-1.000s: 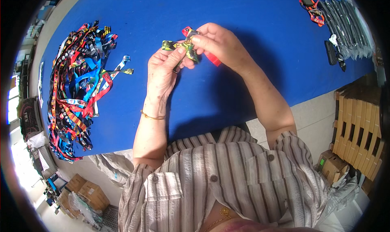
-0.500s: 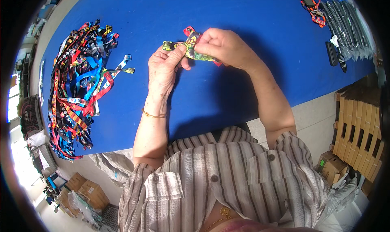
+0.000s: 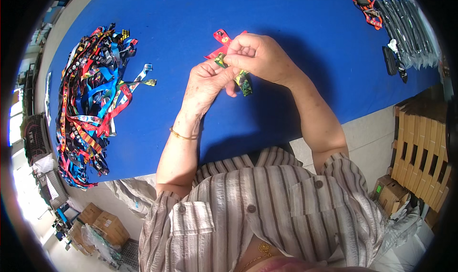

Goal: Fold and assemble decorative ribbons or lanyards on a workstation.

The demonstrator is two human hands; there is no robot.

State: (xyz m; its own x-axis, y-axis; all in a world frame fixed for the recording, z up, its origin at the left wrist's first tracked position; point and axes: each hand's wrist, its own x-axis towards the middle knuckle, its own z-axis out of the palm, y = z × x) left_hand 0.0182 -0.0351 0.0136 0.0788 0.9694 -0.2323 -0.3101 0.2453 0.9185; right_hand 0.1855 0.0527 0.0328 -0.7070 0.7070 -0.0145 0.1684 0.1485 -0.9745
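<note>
Above the blue tabletop [image 3: 200, 10], both hands come together on a short folded fabric strap [image 3: 244, 84] with a printed pattern. One side of it is green and yellow, the other red. My left hand [image 3: 206, 83] pinches it between thumb and fingers, and the green end hangs below. My right hand [image 3: 262, 60] is closed on the strap from the right, fingertips touching the left thumb. A red end [image 3: 221, 36] sticks out beyond the fingers. The fold between the fingertips is mostly hidden.
A long heap of colourful printed straps [image 3: 90, 110] covers the table's left side. At the far right lie black items in clear plastic bags [image 3: 408, 31], an orange-red strap [image 3: 369, 12] and a small black object [image 3: 389, 61]. A wooden pallet [image 3: 420, 148] stands off the right edge.
The strap has been turned: its green part now hangs below the hands and red shows above. My left hand has shifted right, closer to my right hand.
</note>
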